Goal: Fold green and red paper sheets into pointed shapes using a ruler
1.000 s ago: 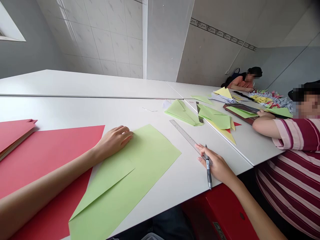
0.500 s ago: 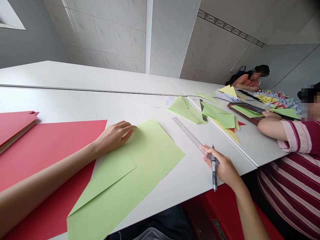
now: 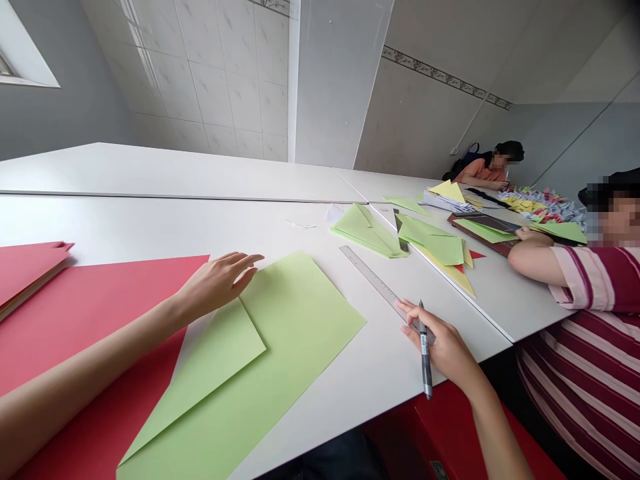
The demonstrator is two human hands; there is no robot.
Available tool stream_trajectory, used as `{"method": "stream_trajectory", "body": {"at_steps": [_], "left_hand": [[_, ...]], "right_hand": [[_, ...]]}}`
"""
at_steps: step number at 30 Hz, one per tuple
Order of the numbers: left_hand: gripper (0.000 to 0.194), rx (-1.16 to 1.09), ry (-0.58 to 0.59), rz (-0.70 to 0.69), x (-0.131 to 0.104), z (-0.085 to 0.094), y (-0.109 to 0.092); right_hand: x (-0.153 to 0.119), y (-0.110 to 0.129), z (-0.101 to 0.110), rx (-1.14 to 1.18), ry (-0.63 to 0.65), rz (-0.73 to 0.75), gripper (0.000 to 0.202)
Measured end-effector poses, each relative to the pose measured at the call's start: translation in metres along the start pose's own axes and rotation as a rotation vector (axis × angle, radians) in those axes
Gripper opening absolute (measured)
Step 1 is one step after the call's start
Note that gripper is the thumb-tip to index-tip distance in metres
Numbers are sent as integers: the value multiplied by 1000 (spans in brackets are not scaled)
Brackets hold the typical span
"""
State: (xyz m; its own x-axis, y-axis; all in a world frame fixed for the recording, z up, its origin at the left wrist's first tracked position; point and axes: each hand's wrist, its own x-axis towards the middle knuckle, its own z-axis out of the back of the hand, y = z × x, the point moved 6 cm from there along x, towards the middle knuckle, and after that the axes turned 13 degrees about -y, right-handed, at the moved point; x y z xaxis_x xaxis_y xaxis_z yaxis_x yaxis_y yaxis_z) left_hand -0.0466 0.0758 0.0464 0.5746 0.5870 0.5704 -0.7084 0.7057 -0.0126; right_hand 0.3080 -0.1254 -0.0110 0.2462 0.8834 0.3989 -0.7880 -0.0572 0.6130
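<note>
A large light-green sheet of paper (image 3: pixel 305 320) lies on the white table in front of me, with a folded flap (image 3: pixel 220 373) along its left side. My left hand (image 3: pixel 215 281) is open, fingers stretched out, over the sheet's upper left edge beside the flap. Whether its fingertips touch the paper I cannot tell. My right hand (image 3: pixel 446 343) has a dark grey pen (image 3: pixel 425 363) tucked between its fingers. Its fingertips rest on the near end of a clear ruler (image 3: pixel 367 273) lying flat on the table.
Red sheets (image 3: pixel 115 307) lie under my left forearm, beside a red paper stack (image 3: pixel 30 270). Folded green papers (image 3: pixel 367 232), a set square (image 3: pixel 390 217) and yellow paper (image 3: pixel 447 270) are farther right. A person in a striped shirt (image 3: pixel 585 373) sits at the right; another person (image 3: pixel 483 170) sits far back.
My left hand has shifted slightly left, and its fingers look more lifted from the green sheet. More of the flap's edge shows. The right hand, pen and ruler stay together; the view has tilted slightly.
</note>
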Motion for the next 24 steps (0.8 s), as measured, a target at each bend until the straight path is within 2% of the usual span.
{"method": "stream_trajectory", "body": {"at_steps": [5, 8, 13, 17, 22, 24], "left_hand": [[60, -11, 112, 7, 7, 4, 12], [70, 9, 125, 18, 3, 14, 13], [84, 49, 139, 44, -33, 26, -10], [76, 60, 151, 83, -62, 21, -29], [65, 22, 140, -9, -70, 16, -45], [67, 17, 141, -32, -69, 16, -47]], "right_hand": [[1, 4, -1, 2, 26, 45, 16], [-3, 6, -2, -30, 80, 85, 15], [-20, 9, 1, -104, 157, 123, 19], [-36, 9, 5, -137, 180, 109, 28], [-54, 8, 8, -136, 154, 169, 34], [-60, 3, 10, -126, 119, 147, 29]]}}
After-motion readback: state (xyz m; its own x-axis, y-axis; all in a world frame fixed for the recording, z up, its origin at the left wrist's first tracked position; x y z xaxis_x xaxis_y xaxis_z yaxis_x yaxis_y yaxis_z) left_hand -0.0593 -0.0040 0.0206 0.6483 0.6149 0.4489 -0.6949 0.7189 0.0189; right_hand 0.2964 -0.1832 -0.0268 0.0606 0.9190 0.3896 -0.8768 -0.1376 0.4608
